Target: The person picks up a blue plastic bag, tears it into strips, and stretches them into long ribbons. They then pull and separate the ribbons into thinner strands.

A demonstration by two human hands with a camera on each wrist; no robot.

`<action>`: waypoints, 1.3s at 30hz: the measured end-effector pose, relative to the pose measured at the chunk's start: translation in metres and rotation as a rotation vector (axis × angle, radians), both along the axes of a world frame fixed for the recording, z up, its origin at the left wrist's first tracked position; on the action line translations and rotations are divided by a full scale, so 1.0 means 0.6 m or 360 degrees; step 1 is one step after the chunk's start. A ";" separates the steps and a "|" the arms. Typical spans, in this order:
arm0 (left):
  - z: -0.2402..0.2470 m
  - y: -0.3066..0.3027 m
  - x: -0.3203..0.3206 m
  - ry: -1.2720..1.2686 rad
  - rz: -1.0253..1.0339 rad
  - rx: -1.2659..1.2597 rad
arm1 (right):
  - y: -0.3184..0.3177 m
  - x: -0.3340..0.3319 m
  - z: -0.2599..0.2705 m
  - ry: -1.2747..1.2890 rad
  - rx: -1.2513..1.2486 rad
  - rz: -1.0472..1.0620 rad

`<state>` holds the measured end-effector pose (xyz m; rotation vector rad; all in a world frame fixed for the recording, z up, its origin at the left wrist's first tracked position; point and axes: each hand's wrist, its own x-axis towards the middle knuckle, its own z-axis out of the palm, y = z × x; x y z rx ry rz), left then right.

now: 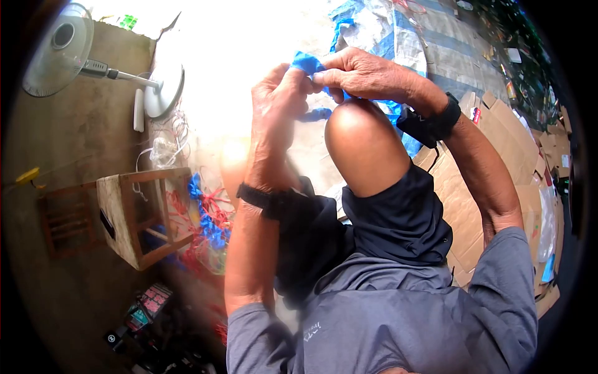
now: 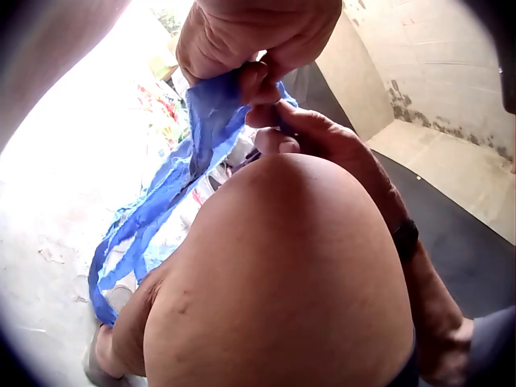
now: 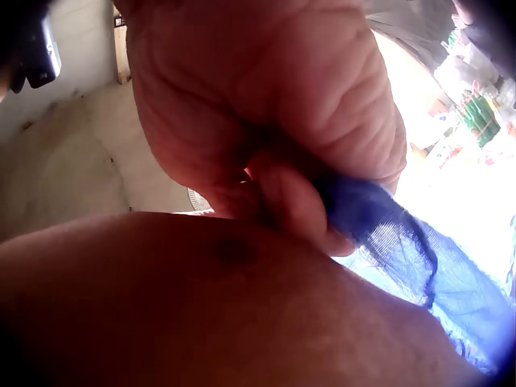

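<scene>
Above a bent knee point(image 1: 358, 134), both hands pinch a crumpled blue strip point(image 1: 306, 62) with fingers close together. My left hand point(image 1: 274, 103) comes in from the left, thumb and fingers curled on the strip; my right hand point(image 1: 364, 75) grips it from the other side. In the left wrist view the strip point(image 2: 161, 189) hangs from the left hand point(image 2: 258, 36) in a long loop past the knee, with the right hand point(image 2: 330, 141) touching its upper end. Thin and mesh-like, the strip point(image 3: 403, 242) emerges beside the right hand point(image 3: 266, 97). The fingers hide the pinched part.
A white fan point(image 1: 163, 90) stands at the upper left. Below it are a wooden stool point(image 1: 128, 218) and tangled red and blue strips point(image 1: 212, 227). Flattened cardboard point(image 1: 461, 212) lies at the right, with a striped sheet point(image 1: 455, 50) beyond it.
</scene>
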<state>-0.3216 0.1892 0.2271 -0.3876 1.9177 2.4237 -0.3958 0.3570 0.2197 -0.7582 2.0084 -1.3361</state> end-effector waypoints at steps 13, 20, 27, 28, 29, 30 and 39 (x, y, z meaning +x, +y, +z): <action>-0.002 -0.001 -0.002 -0.0093 -0.0013 0.0136 | -0.011 0.017 -0.007 0.0523 0.0008 -0.0049; -0.011 -0.006 0.000 0.0069 0.0108 0.0192 | -0.015 0.011 -0.023 0.1053 0.0210 0.0303; -0.006 -0.010 -0.001 0.0014 0.0140 0.0214 | -0.012 -0.005 -0.022 0.0247 0.0054 0.0164; -0.008 -0.014 -0.001 0.0028 0.0100 0.0196 | -0.012 -0.005 -0.021 0.0250 0.0053 0.0162; -0.010 -0.016 -0.002 0.0043 0.0060 0.0178 | -0.013 -0.005 -0.022 0.0117 0.0056 0.0146; -0.011 -0.019 -0.002 0.0044 0.0057 0.0177 | -0.014 -0.005 -0.023 -0.0017 0.0058 0.0130; 0.003 -0.010 0.002 -0.0002 -0.0040 0.0570 | -0.001 -0.012 -0.057 0.0108 -0.0231 0.0313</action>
